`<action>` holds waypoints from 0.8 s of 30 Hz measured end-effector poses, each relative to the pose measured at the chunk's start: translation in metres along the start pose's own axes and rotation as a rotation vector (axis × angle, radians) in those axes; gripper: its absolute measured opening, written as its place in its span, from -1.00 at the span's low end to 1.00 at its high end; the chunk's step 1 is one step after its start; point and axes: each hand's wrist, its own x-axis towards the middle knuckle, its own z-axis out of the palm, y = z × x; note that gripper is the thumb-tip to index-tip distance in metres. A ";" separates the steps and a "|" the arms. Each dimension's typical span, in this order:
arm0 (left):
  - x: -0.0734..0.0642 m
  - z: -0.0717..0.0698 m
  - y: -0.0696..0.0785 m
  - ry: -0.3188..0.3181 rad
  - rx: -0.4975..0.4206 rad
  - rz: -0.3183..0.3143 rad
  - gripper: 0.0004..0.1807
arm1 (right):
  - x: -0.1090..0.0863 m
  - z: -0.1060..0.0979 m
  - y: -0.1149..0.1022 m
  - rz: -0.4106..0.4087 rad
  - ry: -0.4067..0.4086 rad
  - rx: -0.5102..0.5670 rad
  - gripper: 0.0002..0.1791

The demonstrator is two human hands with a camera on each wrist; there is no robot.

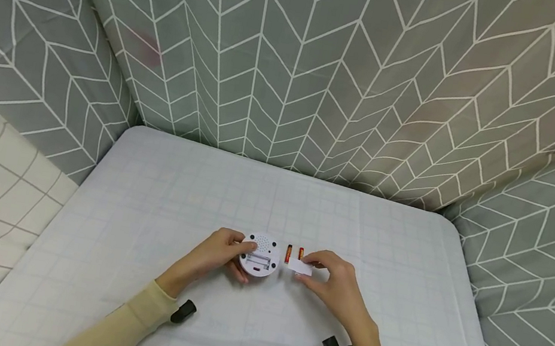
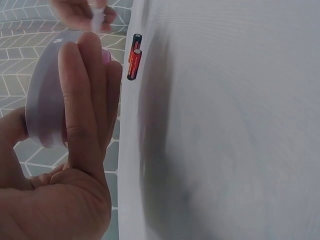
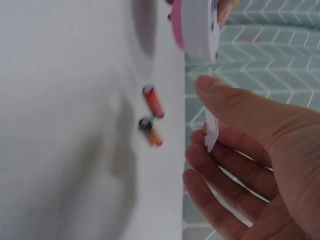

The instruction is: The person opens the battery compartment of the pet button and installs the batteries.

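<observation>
My left hand point(image 1: 214, 254) gripped a round device point(image 1: 261, 254) from the left; my right hand point(image 1: 340, 282), right of it, pinched a white cover point(image 1: 299, 266) near two batteries point(image 1: 289, 254).

nothing legible, print on batteries point(image 2: 134, 66) too small, mark on round device point(image 2: 44, 100) unclear

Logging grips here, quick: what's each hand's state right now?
Left hand: holding the round white-and-pink device.
Right hand: pinching the thin white cover between thumb and fingers.
</observation>
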 end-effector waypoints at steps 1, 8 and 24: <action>0.000 0.000 0.000 0.000 -0.001 0.000 -0.60 | -0.002 -0.001 0.004 0.015 0.000 -0.014 -0.62; -0.002 -0.002 0.000 0.004 -0.010 -0.002 -0.59 | -0.012 -0.001 0.028 0.116 -0.035 -0.064 -0.63; 0.002 0.000 -0.001 0.005 0.002 -0.034 -0.59 | -0.020 0.007 0.041 0.118 -0.075 -0.131 -0.62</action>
